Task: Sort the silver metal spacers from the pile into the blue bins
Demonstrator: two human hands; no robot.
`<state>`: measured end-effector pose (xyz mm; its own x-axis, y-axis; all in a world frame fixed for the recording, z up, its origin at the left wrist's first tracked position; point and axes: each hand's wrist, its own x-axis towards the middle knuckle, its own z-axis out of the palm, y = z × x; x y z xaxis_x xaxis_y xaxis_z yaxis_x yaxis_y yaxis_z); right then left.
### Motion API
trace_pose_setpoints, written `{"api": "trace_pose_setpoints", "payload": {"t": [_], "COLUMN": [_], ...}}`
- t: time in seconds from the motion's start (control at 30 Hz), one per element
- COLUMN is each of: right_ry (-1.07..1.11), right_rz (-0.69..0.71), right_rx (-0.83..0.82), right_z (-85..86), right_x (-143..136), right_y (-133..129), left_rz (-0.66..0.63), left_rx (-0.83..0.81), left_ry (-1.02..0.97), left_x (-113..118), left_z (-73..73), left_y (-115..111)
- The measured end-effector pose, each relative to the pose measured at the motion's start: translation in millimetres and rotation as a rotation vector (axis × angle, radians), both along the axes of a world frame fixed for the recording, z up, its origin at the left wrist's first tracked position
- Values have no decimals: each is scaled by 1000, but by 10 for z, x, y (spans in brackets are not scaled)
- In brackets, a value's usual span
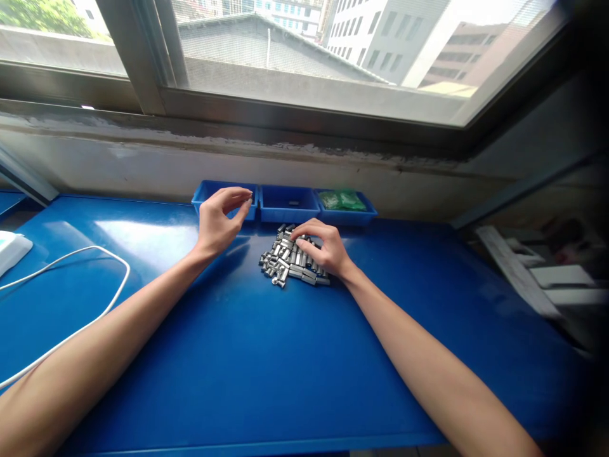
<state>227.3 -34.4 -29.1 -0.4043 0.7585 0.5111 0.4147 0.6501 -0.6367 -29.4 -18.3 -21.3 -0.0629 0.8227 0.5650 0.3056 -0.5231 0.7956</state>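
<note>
Left hand (221, 219) is raised at the left blue plastic open-topped bin (204, 185). Thumb and forefinger tips nearly meet; cannot tell whether a small piece is pinched there. Right hand (326, 246) rests over the heap of short silver metal cylindrical pieces (295, 270) on the glossy blue tabletop (285, 374), in front of the middle blue plastic bin (291, 214). Its thumb and forefinger stand slightly apart at the heap; contact unclear.

Risks, judged: a loose fingertip pinch on smooth metal could let a piece slip. Pushing into the heap could send outer pieces rolling, the tabletop looking slick. The thin white cable (124, 274) runs beside and under the left forearm; a sweep of that arm could drag it.
</note>
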Motion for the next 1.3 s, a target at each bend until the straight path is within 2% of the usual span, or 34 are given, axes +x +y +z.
{"api": "trace_pose_setpoints", "payload": {"t": [0.07, 0.2, 0.27, 0.37, 0.47, 0.53, 0.77, 0.9, 1.13, 1.3], "right_ry": [-1, -9, -3, -1, 3, 4, -3, -5, -4, -19], "right_rz": [-3, 4, 9, 3, -4, -9, -11, -21, -32, -46], "right_rx": [4, 28, 47, 59, 64, 61, 54, 46, 39, 19], "right_z": [-7, -38, -54, -68, -70, -69, -52, -28, -30, -45], "right_x": [1, 11, 15, 16, 14, 14, 8, -3, -3, 5], "right_y": [3, 23, 34, 44, 44, 43, 33, 12, 20, 32], "left_rz": [-114, -463, -539, -484, -390, -375, -464, -475, -364, -266], "left_rx": [32, 106, 144, 155, 142, 130, 113, 29, -102, -103], "left_ry": [151, 509, 676, 836, 901, 921, 906, 836, 760, 836], "left_x": [5, 37, 91, 221, 337, 360, 140, 2, -46, -23], "left_z": [1, 46, 54, 14, -56, -88, -86, -100, -149, -138], "left_y": [-24, -116, -189, -309, -389, -401, -246, -129, -41, -43]}}
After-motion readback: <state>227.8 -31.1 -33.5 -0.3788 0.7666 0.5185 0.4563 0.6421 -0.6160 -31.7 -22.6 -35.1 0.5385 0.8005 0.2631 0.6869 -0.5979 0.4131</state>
